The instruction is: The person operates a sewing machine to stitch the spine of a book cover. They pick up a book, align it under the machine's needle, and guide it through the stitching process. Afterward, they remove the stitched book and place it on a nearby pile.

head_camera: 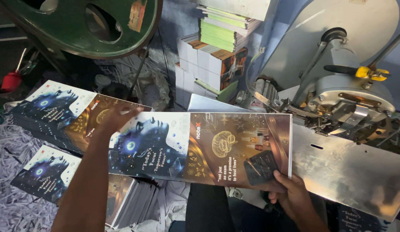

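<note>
Holding a wide, unfolded printed cover sheet (200, 148) level over the work area, right hand (294, 197) pinching the near right corner, thumb on top, fingers underneath; left hand (116, 118) laid flat along the far left edge, fingers spread, whether gripping or only steadying cannot tell. Best handled by edges only, kept taut and flat to avoid a crease across the glossy face, squared to the metal plate (346, 172) just right of it. Sheet: stiff coated card, glossy, dark blue and white artwork on left half, bronze-brown on right. Plate: brushed steel, scuffed, slotted, belonging to a grey stitching machine (350, 94) with yellow-tipped lever. Left and near left: two stacks of matching bound books (49, 109), resting on shredded paper trimmings (10, 202), soft and tangled. Far centre: piled trimmed booklets (213, 56), white edges, green spines above. Far left: green cast wheel (88, 25).
</note>
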